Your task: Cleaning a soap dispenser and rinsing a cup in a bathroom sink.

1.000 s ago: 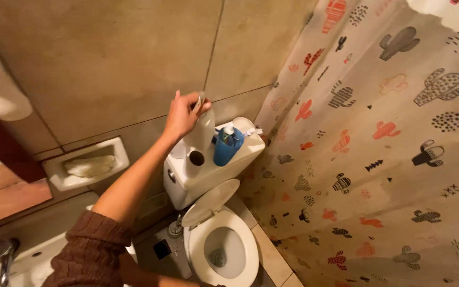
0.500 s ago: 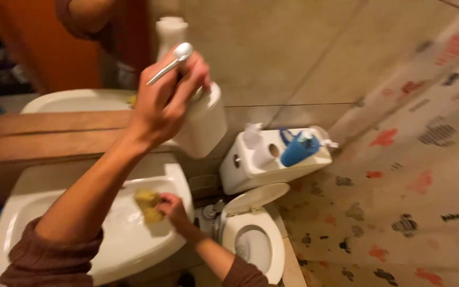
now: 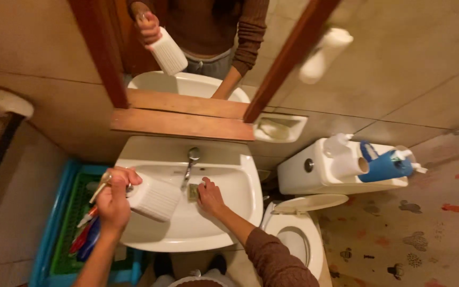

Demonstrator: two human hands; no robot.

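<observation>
Left hand (image 3: 113, 199) closed around rigid, likely slippery ribbed white dispenser bottle (image 3: 154, 198) over washbasin's (image 3: 224, 234) left rim; right hand (image 3: 209, 195) presses yellow sponge (image 3: 193, 192).

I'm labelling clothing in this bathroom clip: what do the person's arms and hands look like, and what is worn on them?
Both hands are bare, with no gloves, and I can make out no rings or watch. The right hand leads to a forearm bare up to a brown ribbed knit sleeve pushed toward the elbow. The left hand and its forearm show no sleeve in view.

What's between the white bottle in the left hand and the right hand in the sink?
In the head view, only the faucet and bare basin lie between the white bottle and the right hand.
</observation>
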